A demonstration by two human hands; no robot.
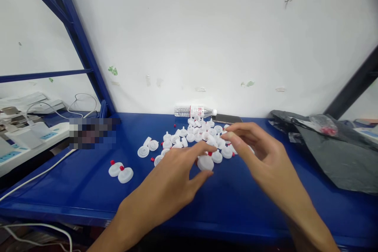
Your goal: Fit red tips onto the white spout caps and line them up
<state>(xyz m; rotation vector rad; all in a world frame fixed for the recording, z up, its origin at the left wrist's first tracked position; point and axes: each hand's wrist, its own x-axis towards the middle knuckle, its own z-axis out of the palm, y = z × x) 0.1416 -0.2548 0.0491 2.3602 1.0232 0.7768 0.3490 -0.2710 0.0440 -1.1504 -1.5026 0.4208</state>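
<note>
My left hand [177, 175] pinches a white round plastic cap [205, 162] with a red plug on top, between thumb and fingers, just above the blue shelf [73, 193]. My right hand [255, 147] hovers close to the right of it, fingers curled together over the pile of white caps [195, 136]; whether it holds a small piece is hidden. Two finished-looking white caps with red plugs [121, 171] lie apart at the left. Small red plugs lie scattered among the pile.
A clear water bottle [195, 111] lies against the white wall, with a dark phone [227, 118] beside it. A crumpled dark plastic bag [333, 145] covers the right side. White power strips [26, 138] and cables sit at the far left, behind a blue frame post.
</note>
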